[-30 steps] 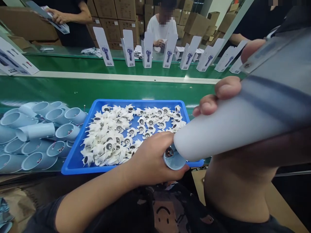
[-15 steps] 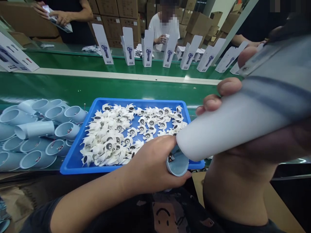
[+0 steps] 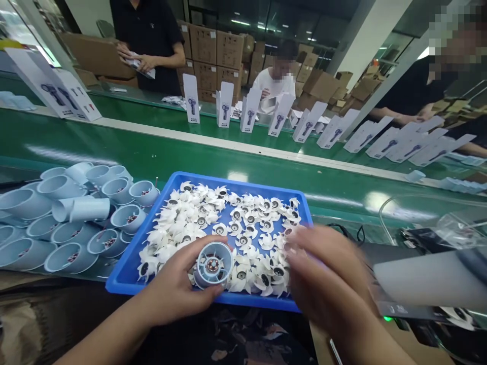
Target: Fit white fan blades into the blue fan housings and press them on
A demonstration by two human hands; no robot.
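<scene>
My left hand point(image 3: 186, 279) is wrapped round a light-blue cylindrical fan housing point(image 3: 201, 280), its open end turned up toward me. Inside the housing, spokes surround a small motor core with copper windings. Below and behind it stands a blue tray point(image 3: 125, 288) filled with white fan impellers point(image 3: 171, 223) with dark round hubs. My right hand point(image 3: 323, 274) hovers by the tray's right side, nearest to the impellers there; motion smears its fingers, so whether they hold anything is unclear. To its right is a blurred, whitish tapered tool point(image 3: 426, 278), apart from the fingers.
Several more blue housings point(image 3: 64, 256) lie piled left of the tray. White printed boxes point(image 3: 249, 114) line the far side of the green conveyor point(image 3: 190, 149). Co-workers point(image 3: 148, 40) stand beyond it. Dark equipment and clear plastic point(image 3: 454, 230) lie at the right.
My right hand has let go of the whitish tapered tool and moved left and down toward the tray. My left hand has brought the housing left over the tray. The view has shifted.
</scene>
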